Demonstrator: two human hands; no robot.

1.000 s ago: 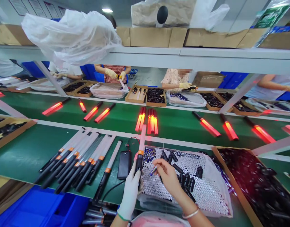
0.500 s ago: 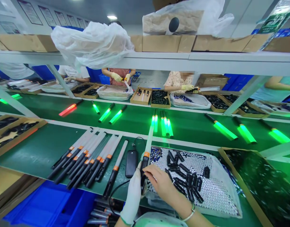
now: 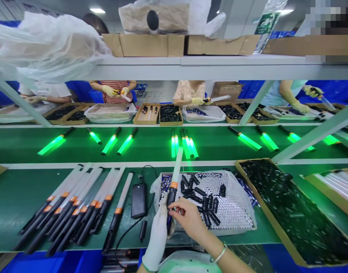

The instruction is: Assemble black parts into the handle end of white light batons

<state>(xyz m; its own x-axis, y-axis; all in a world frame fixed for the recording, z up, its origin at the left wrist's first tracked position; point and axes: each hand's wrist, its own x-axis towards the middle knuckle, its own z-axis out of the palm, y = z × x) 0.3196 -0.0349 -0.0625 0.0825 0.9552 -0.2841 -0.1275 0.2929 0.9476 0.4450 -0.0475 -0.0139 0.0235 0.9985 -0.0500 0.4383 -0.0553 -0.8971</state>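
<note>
Head view — white, orange, black baton [image 3: 174, 185]

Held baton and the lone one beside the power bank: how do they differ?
The held baton sits in the gloved left hand; the lone baton lies on the green table. The bare right hand touches the held baton; no hand touches the lone baton. Both are banded pale, orange and black.

The baton [image 3: 174, 185] has a smooth, milky plastic tube [image 3: 177, 165]; the white glove [image 3: 157, 233] around it is matt cloth. Shiny metal-ended batteries [image 3: 233, 212] sit in thin, crinkled plastic film [image 3: 155, 187]. Right of them, a matt cardboard box [image 3: 266, 208] holds glossy black plastic parts [image 3: 295, 208]. Wrinkled plastic sheeting [image 3: 46, 45] hangs far left.
</note>
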